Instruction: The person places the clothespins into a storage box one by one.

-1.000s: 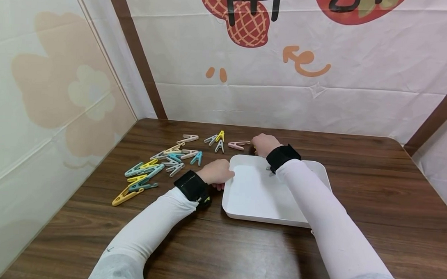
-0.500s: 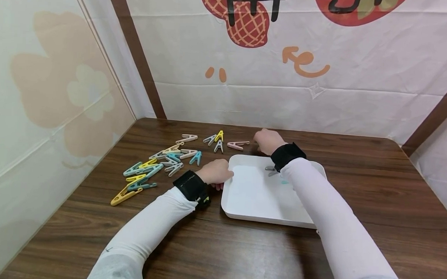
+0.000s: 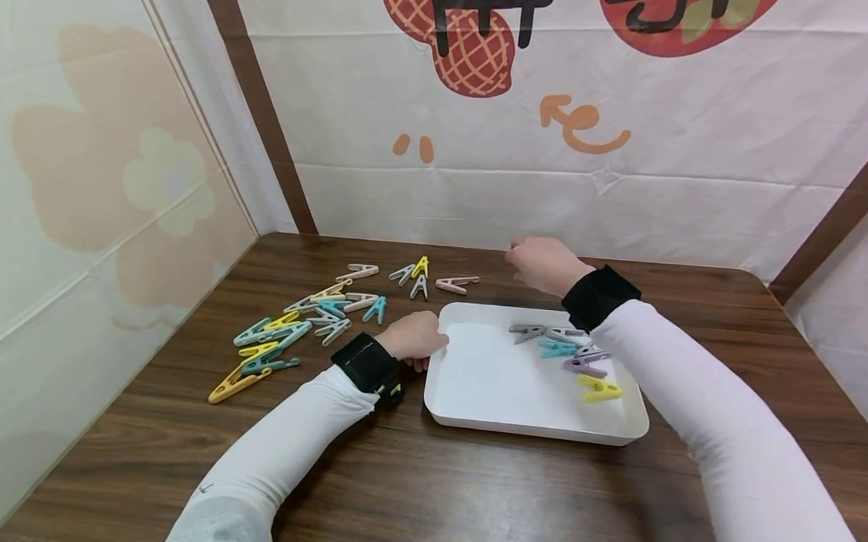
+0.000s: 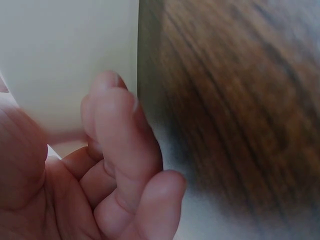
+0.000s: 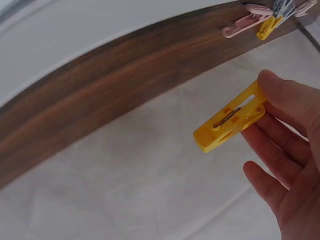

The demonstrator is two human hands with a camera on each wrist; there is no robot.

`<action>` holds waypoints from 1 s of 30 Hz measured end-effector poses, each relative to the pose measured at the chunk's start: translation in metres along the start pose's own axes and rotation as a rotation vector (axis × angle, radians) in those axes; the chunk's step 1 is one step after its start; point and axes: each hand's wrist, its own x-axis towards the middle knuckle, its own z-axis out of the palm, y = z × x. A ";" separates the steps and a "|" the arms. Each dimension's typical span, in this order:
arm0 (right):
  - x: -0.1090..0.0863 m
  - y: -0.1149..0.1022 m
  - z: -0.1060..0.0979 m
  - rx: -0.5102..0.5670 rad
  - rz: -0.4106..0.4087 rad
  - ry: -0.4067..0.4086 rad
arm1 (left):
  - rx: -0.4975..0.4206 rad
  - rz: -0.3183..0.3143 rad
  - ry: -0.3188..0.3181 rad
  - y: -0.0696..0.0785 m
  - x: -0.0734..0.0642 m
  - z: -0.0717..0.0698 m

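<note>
Right hand shifted rightward | yellow clothespin pinched at its fingertips

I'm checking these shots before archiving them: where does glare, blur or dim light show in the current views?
Head: mostly sharp, with a pale sheen on the near tabletop; left wrist: the tabletop's grain is badly blurred, the left hand somewhat soft; right wrist: rather dim, the yellow clothespin in the right hand fairly crisp, the white cloth behind it softer.

The head view hides the yellow clothespin, probably behind the right hand; the left wrist view blurs the tabletop.
</note>
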 end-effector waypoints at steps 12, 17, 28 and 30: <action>-0.039 -0.011 -0.017 -0.083 -0.124 0.046 | 0.003 -0.007 0.006 0.001 -0.001 0.001; -0.056 -0.014 -0.022 0.004 -0.125 0.051 | 0.006 -0.007 0.002 0.002 -0.001 -0.001; -0.080 -0.029 -0.008 0.168 -0.136 -0.104 | 0.022 -0.024 0.001 0.005 -0.002 -0.002; -0.083 -0.033 -0.004 0.174 -0.146 -0.133 | 0.023 -0.025 0.001 0.005 -0.002 -0.002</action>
